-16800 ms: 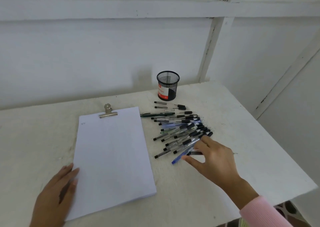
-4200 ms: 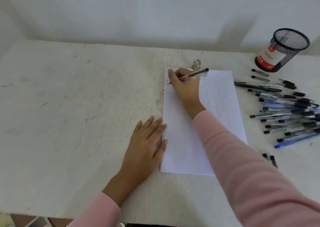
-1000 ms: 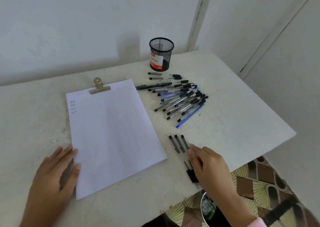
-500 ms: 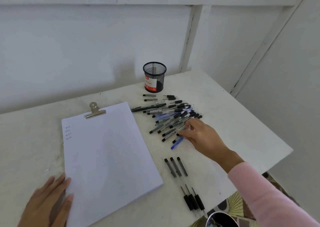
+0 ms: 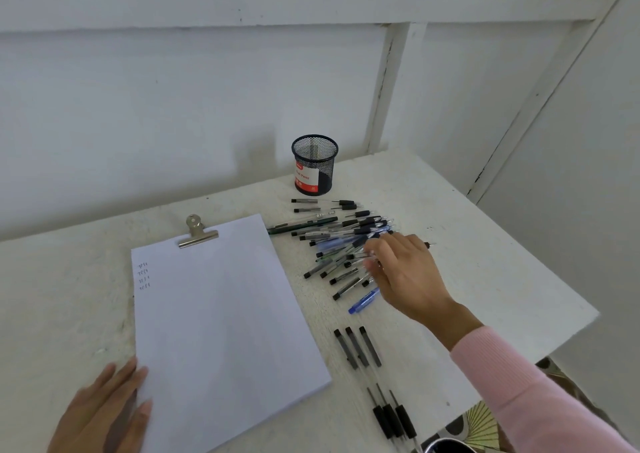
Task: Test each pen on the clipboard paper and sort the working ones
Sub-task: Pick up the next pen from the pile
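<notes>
A white table (image 5: 467, 231) fills the view. The clipboard paper (image 5: 221, 314) lies on its left half. To the right sprawls the pile of pens (image 5: 332, 245). The right hand (image 5: 405, 272) reaches onto the pile; its fingertips are blurred, so I cannot tell whether it pinches one. The left hand (image 5: 104, 414) rests flat, fingers straight, on the paper's near-left corner. Three pens (image 5: 374, 380) lie side by side near the front edge. A mesh cup (image 5: 314, 165) stands beyond the pile. A metal clip (image 5: 197, 233) tops the paper, with small scribbles (image 5: 143, 276) at its far left.
</notes>
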